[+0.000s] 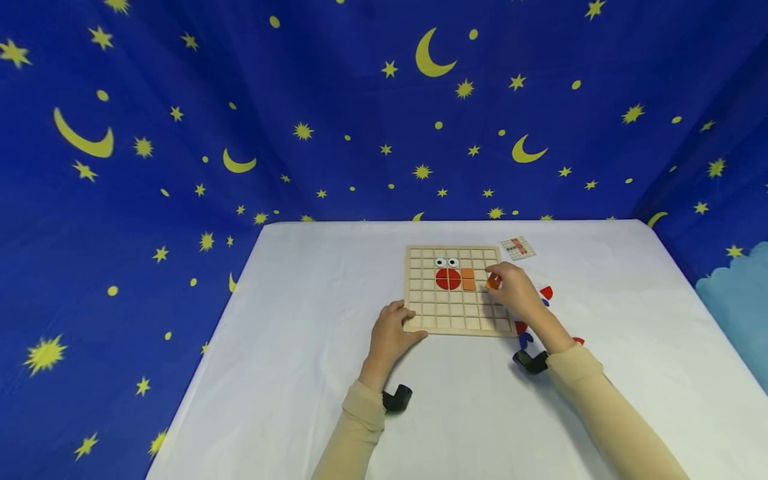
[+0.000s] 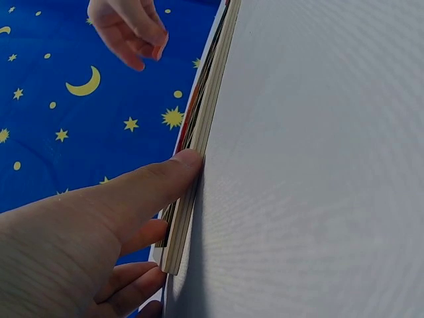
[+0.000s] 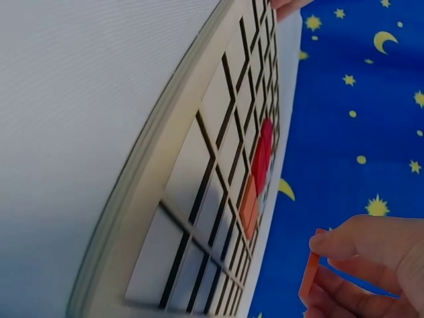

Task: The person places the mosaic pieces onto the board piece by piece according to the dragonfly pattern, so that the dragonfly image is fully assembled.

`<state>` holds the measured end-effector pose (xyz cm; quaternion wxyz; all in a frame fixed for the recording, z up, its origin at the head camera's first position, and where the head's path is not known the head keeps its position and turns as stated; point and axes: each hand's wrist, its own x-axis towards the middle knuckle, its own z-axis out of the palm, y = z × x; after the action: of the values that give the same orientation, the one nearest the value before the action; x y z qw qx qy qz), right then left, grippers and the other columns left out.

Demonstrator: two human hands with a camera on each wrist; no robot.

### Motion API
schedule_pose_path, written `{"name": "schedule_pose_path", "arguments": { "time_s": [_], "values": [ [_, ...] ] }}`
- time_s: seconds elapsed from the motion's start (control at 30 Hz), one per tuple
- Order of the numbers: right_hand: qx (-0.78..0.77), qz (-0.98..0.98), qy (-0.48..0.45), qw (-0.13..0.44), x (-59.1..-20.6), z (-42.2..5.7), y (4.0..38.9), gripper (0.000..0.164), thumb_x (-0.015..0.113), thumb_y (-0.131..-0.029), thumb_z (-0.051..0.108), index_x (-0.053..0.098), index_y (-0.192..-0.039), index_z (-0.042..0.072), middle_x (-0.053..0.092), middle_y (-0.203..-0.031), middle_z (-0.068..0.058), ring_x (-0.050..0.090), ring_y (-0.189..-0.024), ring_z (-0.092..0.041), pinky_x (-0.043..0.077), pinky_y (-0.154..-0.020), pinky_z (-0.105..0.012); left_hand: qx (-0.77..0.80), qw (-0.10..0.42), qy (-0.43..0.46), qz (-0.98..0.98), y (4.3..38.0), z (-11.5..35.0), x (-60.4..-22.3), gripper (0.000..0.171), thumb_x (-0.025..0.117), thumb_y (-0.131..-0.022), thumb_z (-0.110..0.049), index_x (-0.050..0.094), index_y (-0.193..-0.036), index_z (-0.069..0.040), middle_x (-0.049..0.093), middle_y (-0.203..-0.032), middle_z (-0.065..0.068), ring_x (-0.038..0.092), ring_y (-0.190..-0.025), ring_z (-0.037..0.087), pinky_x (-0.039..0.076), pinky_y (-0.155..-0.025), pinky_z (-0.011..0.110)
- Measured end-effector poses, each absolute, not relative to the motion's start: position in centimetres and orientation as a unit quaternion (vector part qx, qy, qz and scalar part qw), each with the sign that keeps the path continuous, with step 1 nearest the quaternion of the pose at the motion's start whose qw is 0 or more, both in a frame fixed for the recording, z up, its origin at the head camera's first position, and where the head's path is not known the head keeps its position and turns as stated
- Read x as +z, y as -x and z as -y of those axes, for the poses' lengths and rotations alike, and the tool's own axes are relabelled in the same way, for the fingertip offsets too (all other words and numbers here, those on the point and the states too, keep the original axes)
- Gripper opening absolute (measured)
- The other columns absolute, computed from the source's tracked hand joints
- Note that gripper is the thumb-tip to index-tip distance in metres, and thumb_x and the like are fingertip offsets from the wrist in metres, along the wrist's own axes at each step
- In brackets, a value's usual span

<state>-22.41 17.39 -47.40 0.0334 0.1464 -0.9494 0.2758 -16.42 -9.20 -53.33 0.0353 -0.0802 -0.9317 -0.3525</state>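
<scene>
A wooden grid board (image 1: 429, 308) lies on the white table. My left hand (image 1: 389, 337) rests at its near left corner, the thumb (image 2: 179, 165) against the front edge in the left wrist view. Between thumb and fingers my right hand (image 1: 515, 290) pinches an orange tile (image 3: 309, 271), held above the board's right side. On the grid sit two round eye pieces (image 1: 447, 263), a red disc (image 1: 447, 279) of quarter pieces below them, and orange squares (image 1: 469, 279) to the disc's right.
Beyond the board's far right corner lies a small pattern card (image 1: 519, 248). Red pieces (image 1: 546, 293) and blue pieces (image 1: 525, 339) lie right of the board, partly hidden by my right arm. A blue curtain (image 1: 360, 100) with moons and stars hangs around the table (image 1: 288, 320).
</scene>
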Motion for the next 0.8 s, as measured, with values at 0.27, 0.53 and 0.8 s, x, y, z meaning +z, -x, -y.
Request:
{"name": "schedule_pose_path", "arguments": {
  "time_s": [0.27, 0.53, 0.8],
  "values": [
    [0.265, 0.946, -0.18, 0.043, -47.9, -15.8, 23.9, 0.036, 0.07, -0.077, -0.001, 0.063, -0.111, -0.01, 0.064, -0.098, -0.023, 0.061, -0.083, -0.03, 0.054, -0.072, -0.043, -0.348, 0.038, 0.08, 0.933, 16.5, 9.1, -53.3, 0.047, 0.084, -0.07, -0.032, 0.071, -0.105, -0.004, 0.059, -0.129, 0.014, 0.055, -0.118, 0.029, 0.047, -0.099, 0.04],
    [0.273, 0.94, -0.199, 0.039, -47.9, -13.9, 25.3, 0.038, 0.068, -0.074, -0.004, 0.063, -0.112, -0.009, 0.064, -0.091, -0.021, 0.06, -0.078, -0.028, 0.052, -0.068, -0.042, -0.349, 0.041, 0.08, 0.933, 16.6, 9.2, -53.3, 0.047, 0.084, -0.069, -0.032, 0.071, -0.105, -0.004, 0.059, -0.129, 0.014, 0.056, -0.118, 0.029, 0.048, -0.099, 0.04],
    [0.271, 0.94, -0.207, 0.018, -48.0, -12.1, 26.5, 0.038, 0.067, -0.077, -0.001, 0.063, -0.115, -0.007, 0.065, -0.098, -0.021, 0.06, -0.077, -0.027, 0.052, -0.065, -0.04, -0.353, 0.034, 0.083, 0.931, 16.6, 9.2, -53.4, 0.047, 0.083, -0.07, -0.032, 0.07, -0.106, -0.004, 0.059, -0.13, 0.014, 0.055, -0.118, 0.03, 0.047, -0.099, 0.04]
  ]
}}
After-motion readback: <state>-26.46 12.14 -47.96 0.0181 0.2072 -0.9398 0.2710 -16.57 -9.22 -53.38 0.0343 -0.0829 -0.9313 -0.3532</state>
